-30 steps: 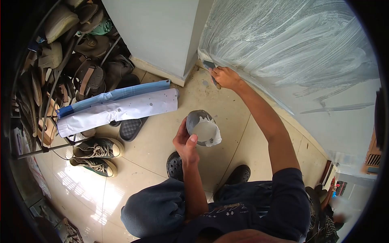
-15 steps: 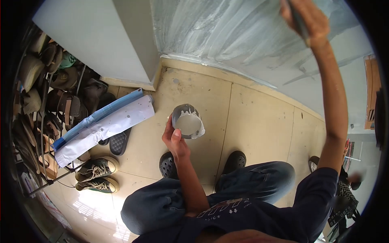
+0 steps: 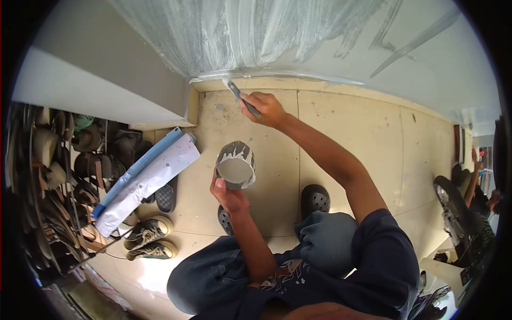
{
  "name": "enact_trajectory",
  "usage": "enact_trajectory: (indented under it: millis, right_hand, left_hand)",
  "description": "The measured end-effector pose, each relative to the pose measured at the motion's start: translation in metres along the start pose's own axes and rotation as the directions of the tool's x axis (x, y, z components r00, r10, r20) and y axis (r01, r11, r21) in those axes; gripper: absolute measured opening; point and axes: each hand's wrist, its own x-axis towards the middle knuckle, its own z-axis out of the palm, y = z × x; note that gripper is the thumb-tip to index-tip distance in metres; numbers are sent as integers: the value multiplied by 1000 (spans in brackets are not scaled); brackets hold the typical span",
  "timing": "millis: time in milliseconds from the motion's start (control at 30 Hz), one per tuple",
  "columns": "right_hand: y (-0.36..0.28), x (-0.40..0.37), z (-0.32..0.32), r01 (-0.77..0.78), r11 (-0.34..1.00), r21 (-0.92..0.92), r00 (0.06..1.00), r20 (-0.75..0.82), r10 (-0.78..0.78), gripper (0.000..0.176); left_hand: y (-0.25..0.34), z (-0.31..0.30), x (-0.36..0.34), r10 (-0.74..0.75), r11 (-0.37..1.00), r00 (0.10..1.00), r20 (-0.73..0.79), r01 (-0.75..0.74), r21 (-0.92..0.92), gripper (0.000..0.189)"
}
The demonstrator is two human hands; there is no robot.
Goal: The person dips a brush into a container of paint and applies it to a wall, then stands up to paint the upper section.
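Note:
My left hand [image 3: 230,196] is closed round the side of a paint-streaked cup [image 3: 235,165], which holds pale grey paint and has white drips down its wall. My right hand [image 3: 262,109] grips the dark handle of a paintbrush [image 3: 234,89]. The brush's pale tip touches the bottom of the wall [image 3: 256,42], just above the tan skirting [image 3: 272,84]. Broad, streaky strokes of whitish paint cover that part of the wall, while greyer marks lie farther right.
On the left, a shoe rack [image 3: 64,176] is crowded with footwear, with a rolled sheet [image 3: 149,184] beside it. Canvas sneakers [image 3: 149,234] stand on the tiled floor [image 3: 352,138]. A grey pillar [image 3: 106,80] juts out at upper left. A motorbike [image 3: 453,208] and another person are at far right.
My right hand has brought the brush down from high on the right to the wall's foot near the pillar. My left hand still holds the cup. The view has shifted.

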Motion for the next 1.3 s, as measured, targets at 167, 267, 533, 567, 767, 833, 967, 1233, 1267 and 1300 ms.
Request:
enact_trajectory:
  millis: [167, 267, 533, 567, 767, 833, 967, 1233, 1267, 1300]
  right_hand:
    - [46, -34, -21, 82, 984, -159, 990, 122, -63, 35]
    - [57, -42, -82, 162, 925, -343, 980, 169, -108, 41]
    - [51, -124, -202, -118, 842, -527, 991, -11, 132, 44]
    - [46, -132, -208, -256, 796, -548, 966, -154, 205, 38]
    - [-20, -128, -208, -840, 401, 364, 245, -405, 881, 26]
    - [-25, -150, -210, -794, 218, 568, 128, -195, 973, 32]
    - [-58, -162, -203, -529, 90, 844, 388, 145, 910, 76]
    - [-94, -168, -175, -672, -290, 681, 100, 471, 876, 32]
    - [-92, -175, -168, -764, -302, 570, 41, 511, 859, 22]
    - [-91, -173, -165, -841, -305, 446, -21, 536, 844, 25]
  left_hand:
    - [-8, -9, 2, 53, 993, 998, 36, -56, 104, 64]
    - [-12, -6, 2, 14, 992, 998, 63, -22, 123, 65]
    - [-28, 21, -5, 11, 995, 1000, 17, -12, 94, 73]
    - [-29, 22, -5, 10, 995, 1000, 21, -12, 95, 73]
    - [-35, 23, -7, -45, 995, 990, 130, 33, 93, 80]
    - [-42, 16, -4, -22, 997, 989, 143, 11, 77, 72]
    - [-43, 17, -1, -68, 989, 993, 92, 55, 135, 57]
    - [-31, 32, -3, -155, 981, 984, 87, 143, 132, 47]
    - [-32, 30, -3, -161, 978, 984, 81, 148, 145, 48]
    - [-33, 31, -2, -168, 976, 983, 78, 154, 156, 49]
